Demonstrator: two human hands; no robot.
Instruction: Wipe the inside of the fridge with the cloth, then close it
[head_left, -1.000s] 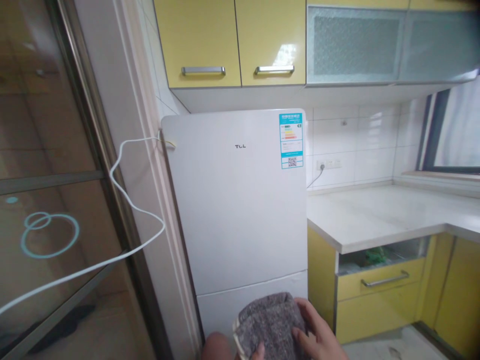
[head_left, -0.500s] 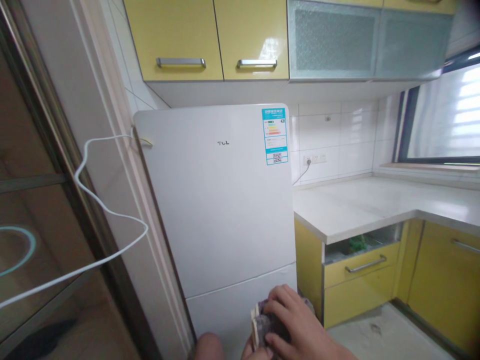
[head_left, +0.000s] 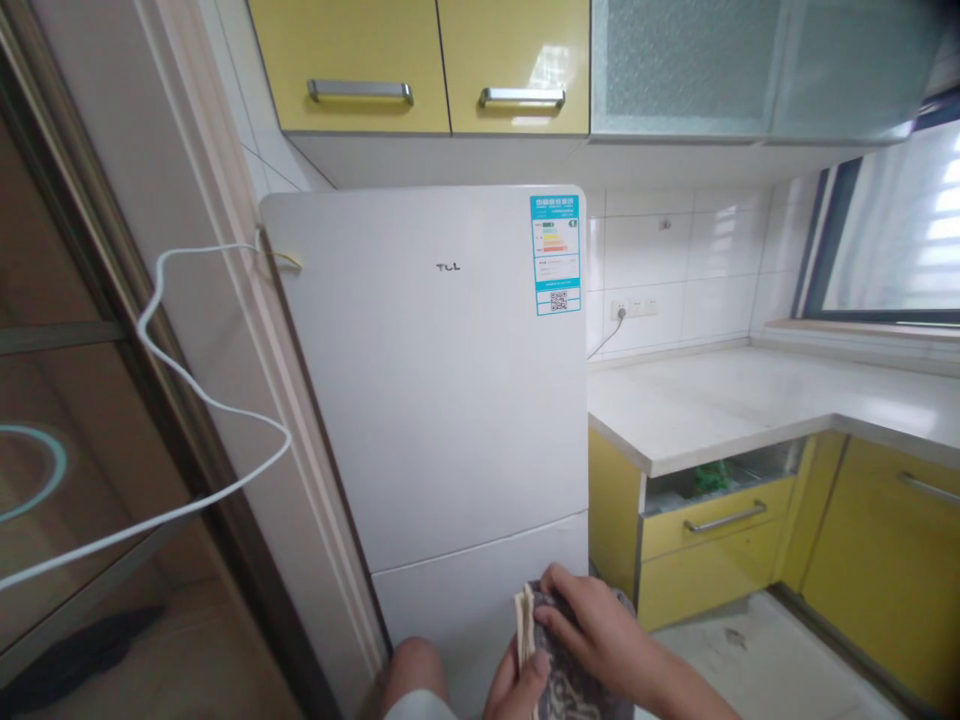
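Note:
A dark grey cloth (head_left: 574, 690) with a pale pattern and cream edges is folded between my hands at the bottom of the view. My right hand (head_left: 592, 625) grips it from above and the right, fingers curled over its top. From below on the left, my left hand (head_left: 517, 685) pinches the cream edge, thumb on the near side. Behind both hands stands a white fridge (head_left: 450, 400) with its doors closed and a blue label (head_left: 556, 255) at its upper right.
Yellow cabinets (head_left: 360, 50) hang above the fridge. A white countertop (head_left: 720, 395) stands at the right, over a yellow drawer (head_left: 705, 535). A white cable (head_left: 202, 395) loops across the left side. My bare knee (head_left: 415, 670) shows at the bottom.
The cloth has turned and more of its patterned face shows. My right hand has shifted on it, and more of my left hand shows. The view has tilted down slightly.

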